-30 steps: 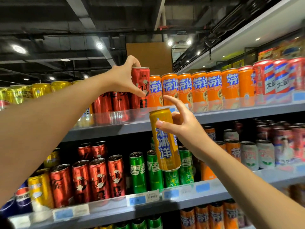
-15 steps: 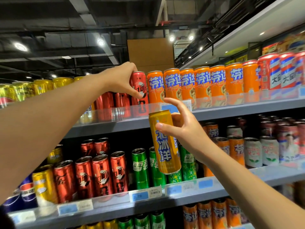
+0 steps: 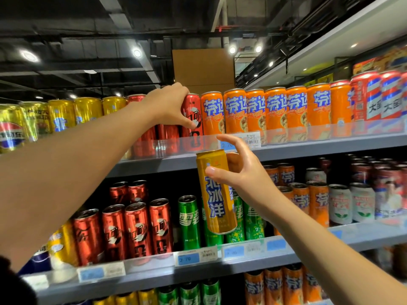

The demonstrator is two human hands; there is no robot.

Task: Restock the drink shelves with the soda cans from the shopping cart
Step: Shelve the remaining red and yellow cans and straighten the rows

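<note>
My left hand reaches up to the top shelf and grips a tall red soda can that stands there, just left of a row of orange cans. My right hand holds a slim golden-yellow can with blue lettering upright in the air, in front of the shelf edge and the green cans on the middle shelf. The shopping cart is out of view.
Yellow cans fill the top shelf's left, red-white-blue cans its right. The middle shelf holds red cans, green, orange and white cans. More cans stand on the shelf below. Price tags line the shelf fronts.
My left hand has lowered the red can from a tilted, raised position until it stands on the top shelf beside the orange cans. My right hand has kept the yellow can nearly still.
</note>
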